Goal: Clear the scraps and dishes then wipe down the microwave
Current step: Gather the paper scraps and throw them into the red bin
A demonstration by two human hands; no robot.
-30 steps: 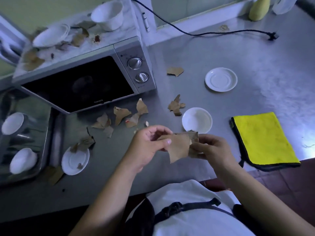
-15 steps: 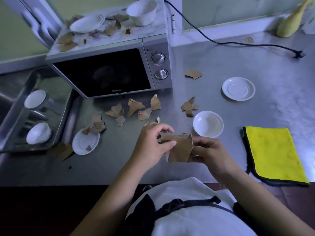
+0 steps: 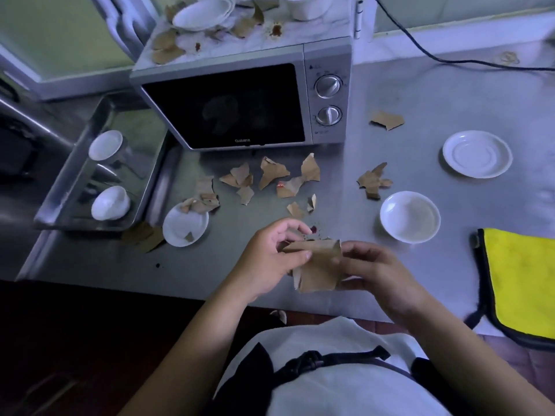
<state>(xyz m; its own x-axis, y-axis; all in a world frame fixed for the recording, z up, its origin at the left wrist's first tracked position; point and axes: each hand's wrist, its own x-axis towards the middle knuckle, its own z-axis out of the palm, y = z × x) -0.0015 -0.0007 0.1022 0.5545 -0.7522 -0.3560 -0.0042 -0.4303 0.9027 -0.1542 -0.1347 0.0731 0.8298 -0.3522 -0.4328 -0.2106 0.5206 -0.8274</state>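
Both hands hold one brown paper scrap (image 3: 318,267) above the counter's front edge: my left hand (image 3: 270,259) pinches its left side, my right hand (image 3: 375,271) its right. Several more brown scraps (image 3: 270,175) lie in front of the silver microwave (image 3: 240,106). Its top carries scraps, a white plate (image 3: 201,15) and a white bowl (image 3: 306,7). White dishes stand on the counter: a saucer (image 3: 477,154), a small bowl (image 3: 410,217) and a small plate (image 3: 184,225) with scraps on it. A yellow cloth (image 3: 522,280) lies at the right.
A metal tray (image 3: 75,187) left of the microwave holds two white cups (image 3: 109,202). A black power cord (image 3: 450,58) runs along the back of the steel counter (image 3: 435,94). One scrap (image 3: 387,120) lies right of the microwave. A small red spot (image 3: 313,229) marks the counter.
The view has swung left and downward, so the microwave and tray sit more central. Both hands have stayed together on the same brown scrap, which now looks more folded.
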